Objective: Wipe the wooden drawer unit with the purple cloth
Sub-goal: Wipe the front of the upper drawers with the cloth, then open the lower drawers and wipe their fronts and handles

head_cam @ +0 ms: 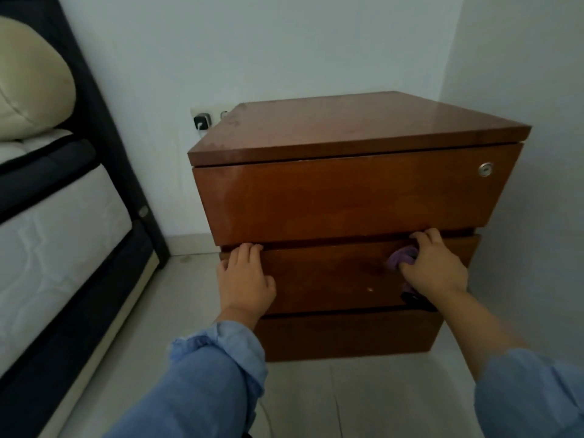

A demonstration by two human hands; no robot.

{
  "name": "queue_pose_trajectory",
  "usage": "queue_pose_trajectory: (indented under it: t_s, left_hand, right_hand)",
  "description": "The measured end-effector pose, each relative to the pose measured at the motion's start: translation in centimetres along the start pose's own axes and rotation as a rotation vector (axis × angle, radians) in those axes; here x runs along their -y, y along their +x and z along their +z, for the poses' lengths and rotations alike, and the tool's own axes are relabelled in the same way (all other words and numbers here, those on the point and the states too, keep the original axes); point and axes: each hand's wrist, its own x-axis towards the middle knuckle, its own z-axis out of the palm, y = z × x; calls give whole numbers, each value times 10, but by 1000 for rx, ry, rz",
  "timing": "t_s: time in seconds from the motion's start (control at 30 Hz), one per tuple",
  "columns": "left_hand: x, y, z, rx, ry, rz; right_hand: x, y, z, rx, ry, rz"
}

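A brown wooden drawer unit (344,197) with three drawer fronts stands on the floor in a room corner. My left hand (245,279) lies on the left end of the middle drawer front, with its fingertips hooked over that drawer's top edge. My right hand (434,267) is at the right end of the same drawer front and grips a bunched purple cloth (401,257) against the wood. Its fingertips also reach the drawer's top edge. Most of the cloth is hidden under the palm.
A bed (60,216) with a dark frame and white mattress runs along the left. A wall socket with a plugged charger (200,121) sits behind the unit. The top drawer has a round metal lock (485,169). Walls close in behind and on the right; light floor tiles (363,399) lie in front.
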Motion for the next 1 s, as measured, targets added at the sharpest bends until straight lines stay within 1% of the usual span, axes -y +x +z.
queue_pose_trajectory:
  t_s: [0.07,0.17,0.27,0.4,0.53,0.83,1.0]
  left_hand:
    - [1,5,-2,-29,23,13]
    - [3,8,-5,-50,75,47]
    - [4,9,-8,-25,118,66]
    - [0,9,-11,-7,151,43]
    - [-1,10,-13,1,161,59]
    - [-3,8,-12,-16,147,56]
    - [-2,-8,3,38,151,83]
  right_hand:
    - [1,3,-5,-9,-38,-7]
    - [4,6,-11,-27,-27,4]
    - [6,8,-18,-17,-32,2]
    - [9,8,-25,27,-57,10]
    - [10,8,-28,43,-62,-2]
    - [9,-1,-22,23,-98,-26]
    - [14,-19,-6,48,-98,7]
